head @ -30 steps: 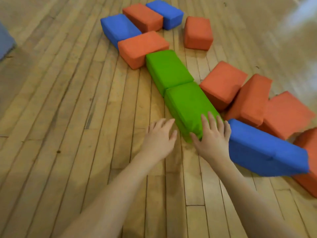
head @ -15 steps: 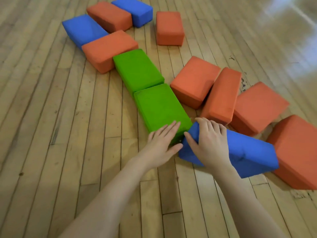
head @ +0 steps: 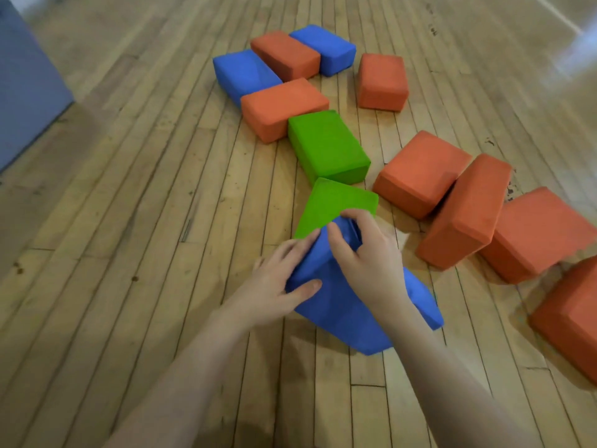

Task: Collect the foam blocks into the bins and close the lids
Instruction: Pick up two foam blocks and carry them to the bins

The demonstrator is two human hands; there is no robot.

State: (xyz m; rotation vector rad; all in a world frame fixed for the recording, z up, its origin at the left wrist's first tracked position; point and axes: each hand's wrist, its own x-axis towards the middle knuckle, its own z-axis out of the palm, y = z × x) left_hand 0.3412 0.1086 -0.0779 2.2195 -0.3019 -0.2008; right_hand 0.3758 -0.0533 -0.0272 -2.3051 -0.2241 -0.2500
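Note:
A blue foam block (head: 342, 315) is tilted up off the wooden floor in front of me. My right hand (head: 365, 253) grips its upper end with curled fingers. My left hand (head: 277, 286) holds its left side, thumb across the face. Just behind it, a green block (head: 332, 205) is tipped up and partly hidden by the blue one. A second green block (head: 326, 147) lies flat beyond that. Several orange blocks (head: 420, 173) and two more blue blocks (head: 242, 72) are scattered further out.
A grey-blue bin or panel (head: 26, 82) stands at the far left edge. Orange blocks crowd the right side, one at the lower right (head: 571, 315). Bare wooden floor lies to the left and near me.
Both hands took hold of the near blue block, pulled it left toward me and tilted it up. The near green block shifted and now leans. The view swung left.

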